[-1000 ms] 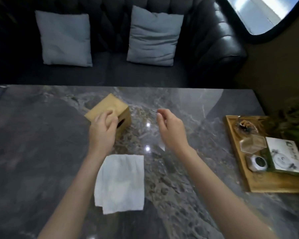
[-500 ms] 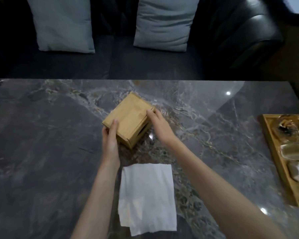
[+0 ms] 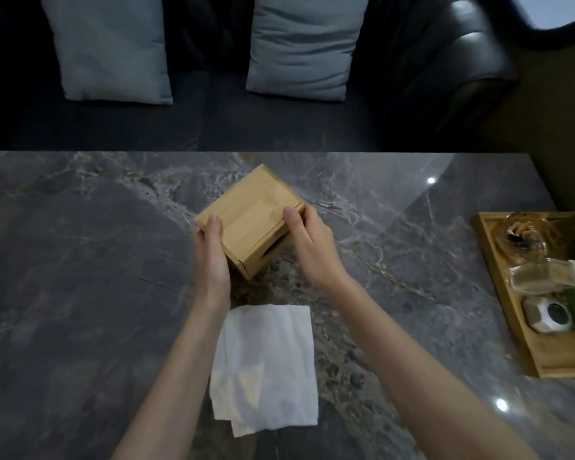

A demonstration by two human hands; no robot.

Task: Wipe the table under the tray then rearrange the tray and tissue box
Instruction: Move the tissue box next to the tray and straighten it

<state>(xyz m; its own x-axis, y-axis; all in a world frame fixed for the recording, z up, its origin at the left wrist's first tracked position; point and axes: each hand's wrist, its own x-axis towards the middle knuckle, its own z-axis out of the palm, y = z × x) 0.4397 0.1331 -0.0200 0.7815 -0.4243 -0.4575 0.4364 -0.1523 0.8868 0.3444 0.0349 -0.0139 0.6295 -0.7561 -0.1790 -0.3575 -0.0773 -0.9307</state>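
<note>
Far left, rear: pale grey-blue square cushion (image 3: 108, 48) propped against the dark tufted leather sofa (image 3: 445, 61); second matching cushion (image 3: 304, 44) to its right. Foreground: dark grey veined marble table (image 3: 63, 293), polished, with small light reflections. Left of centre: left hand (image 3: 212, 257) pressed flat against the near-left face of the cube-shaped light bamboo tissue box (image 3: 249, 214), thumb lying over the top edge. Centre: tissue box set corner-on to the viewer, clamped between both hands; whether resting on the marble or raised slightly, cannot tell. Near side of the box: white folded paper tissue (image 3: 266, 366) lying flat on the table between the two forearms, just short of the wrists. Right of centre: right hand (image 3: 312, 247) closed on the box's right corner, fingertips curled over the top edge, palm covering part of the slotted side. Far right: rectangular light wooden tray (image 3: 551, 356), well apart from the box, partly cut by the frame edge, carrying a clear glass dish (image 3: 520, 235), a clear faceted glass container (image 3: 540, 275) and a white hexagonal holder with a dark round centre (image 3: 316, 318) — blurred.
</note>
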